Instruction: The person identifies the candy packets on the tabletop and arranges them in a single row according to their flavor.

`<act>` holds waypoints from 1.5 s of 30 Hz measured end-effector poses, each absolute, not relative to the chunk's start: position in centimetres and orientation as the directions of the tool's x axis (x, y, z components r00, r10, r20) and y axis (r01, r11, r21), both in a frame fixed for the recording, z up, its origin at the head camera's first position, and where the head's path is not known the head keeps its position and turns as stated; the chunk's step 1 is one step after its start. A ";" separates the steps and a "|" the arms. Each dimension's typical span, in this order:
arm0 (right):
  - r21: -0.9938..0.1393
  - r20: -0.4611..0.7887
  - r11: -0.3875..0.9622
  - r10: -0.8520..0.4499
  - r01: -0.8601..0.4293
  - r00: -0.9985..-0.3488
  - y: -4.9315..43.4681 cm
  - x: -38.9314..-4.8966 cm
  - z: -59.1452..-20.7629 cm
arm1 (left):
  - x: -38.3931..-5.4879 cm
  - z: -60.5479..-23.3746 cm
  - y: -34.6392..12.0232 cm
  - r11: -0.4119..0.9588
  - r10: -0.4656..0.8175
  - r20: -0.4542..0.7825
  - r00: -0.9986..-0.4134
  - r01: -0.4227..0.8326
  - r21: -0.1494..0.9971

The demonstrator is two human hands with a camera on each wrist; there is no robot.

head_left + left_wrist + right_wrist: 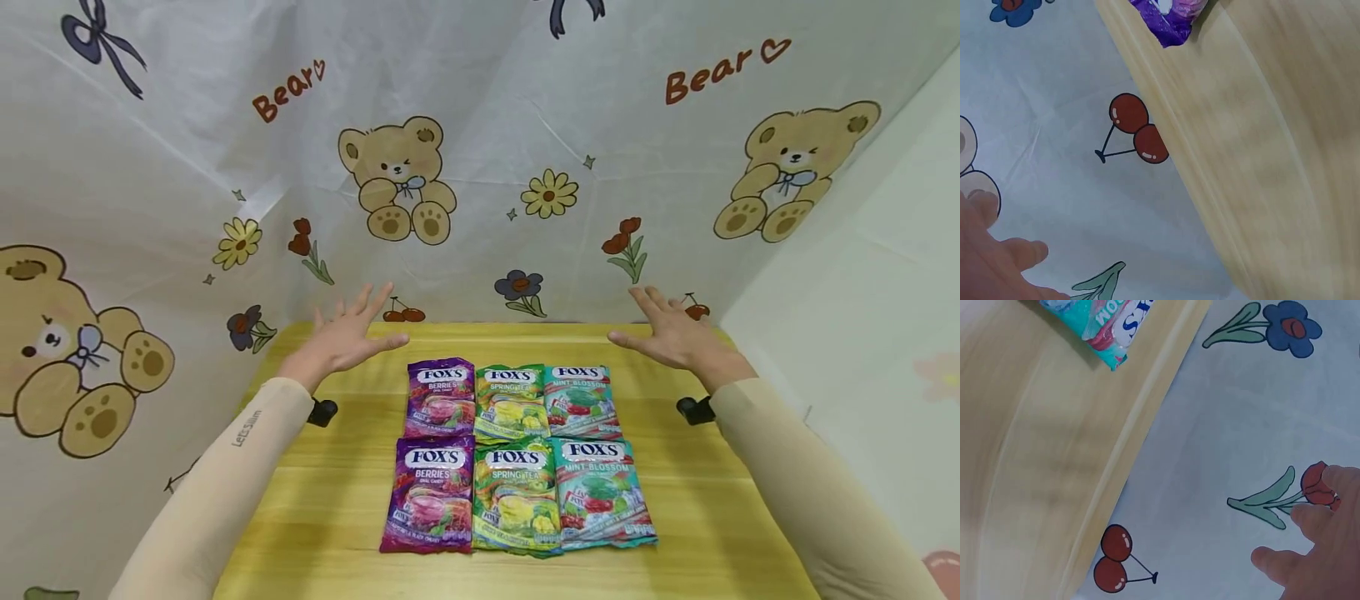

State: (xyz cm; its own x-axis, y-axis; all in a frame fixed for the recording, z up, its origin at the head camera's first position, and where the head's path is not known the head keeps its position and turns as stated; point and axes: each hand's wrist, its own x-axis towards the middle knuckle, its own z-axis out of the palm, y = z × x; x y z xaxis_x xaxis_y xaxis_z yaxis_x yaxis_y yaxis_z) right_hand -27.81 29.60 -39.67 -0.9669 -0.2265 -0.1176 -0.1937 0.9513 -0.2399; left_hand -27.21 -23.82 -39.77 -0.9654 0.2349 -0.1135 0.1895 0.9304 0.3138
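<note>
Several Fox's candy bags lie flat in two rows on the wooden table. Purple Berries bags, back [441,400] and front [429,496], form the left column. Green Spring Tea bags, back [512,406] and front [516,500], fill the middle. Teal Mint Blossom bags, back [582,404] and front [602,496], are on the right. My left hand [341,337], fingers spread, hovers past the back left of the bags, holding nothing. Opposite it, my right hand [673,332] is likewise spread and holds nothing, beyond the back right bag.
The wood-grain table [337,508] ends at a white cloth backdrop [480,275] printed with bears and flowers. A pale wall [847,333] rises on the right. Small black wrist mounts [322,412] stick out from beneath the sleeves.
</note>
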 end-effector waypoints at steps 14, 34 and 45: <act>-0.536 -0.157 0.833 -0.258 -0.137 -0.953 28.5 -26.6 -41.2 | -25.7 -42.5 -24.1 0.826 0.253 -0.104 -0.962 0.159 0.541; -0.693 -0.075 0.706 -0.269 -0.144 -0.960 26.7 -25.5 -45.9 | -24.7 -47.1 -22.9 0.696 0.201 -0.089 -0.976 0.078 0.713; -0.770 -0.057 0.622 -0.288 -0.142 -0.956 24.1 -24.9 -47.3 | -24.0 -49.0 -22.1 0.631 0.165 -0.106 -0.981 0.022 0.776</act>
